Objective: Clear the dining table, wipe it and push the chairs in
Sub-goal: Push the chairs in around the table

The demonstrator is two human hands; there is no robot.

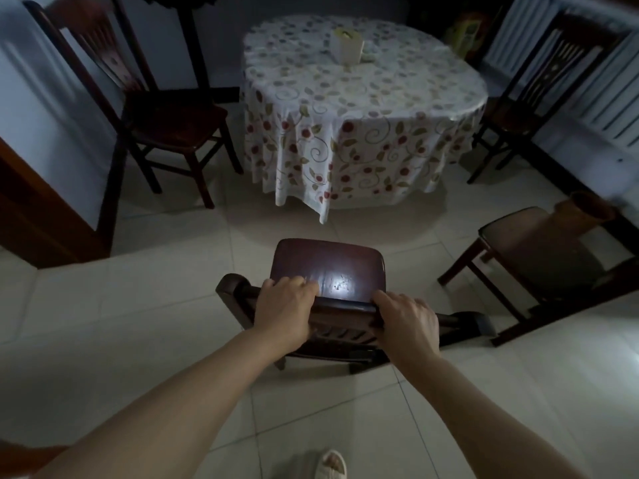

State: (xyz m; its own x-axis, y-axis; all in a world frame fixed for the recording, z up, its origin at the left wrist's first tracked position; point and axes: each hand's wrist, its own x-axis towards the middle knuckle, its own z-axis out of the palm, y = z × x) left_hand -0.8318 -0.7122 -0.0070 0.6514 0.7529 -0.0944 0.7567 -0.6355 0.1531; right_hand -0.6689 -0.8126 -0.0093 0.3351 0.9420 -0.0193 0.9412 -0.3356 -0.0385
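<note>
Both hands are gripping the top rail of a dark wooden chair [328, 271]: the left hand [285, 305] and right hand [408, 321] are curling their fingers over it. The chair is standing on the tiled floor [138, 305], well apart from the cloth-covered table [363, 108] ahead.

1. The left hand [285, 307] and right hand [406, 321] hide their fingertips over the near chair's [328, 267] top rail.
2. The tablecloth [345, 140] hides the counter's legs.
3. The pale container [346, 46] on the counter is too blurred to identify.
4. The frame's bottom edge cuts off the slipper [331, 465].
</note>
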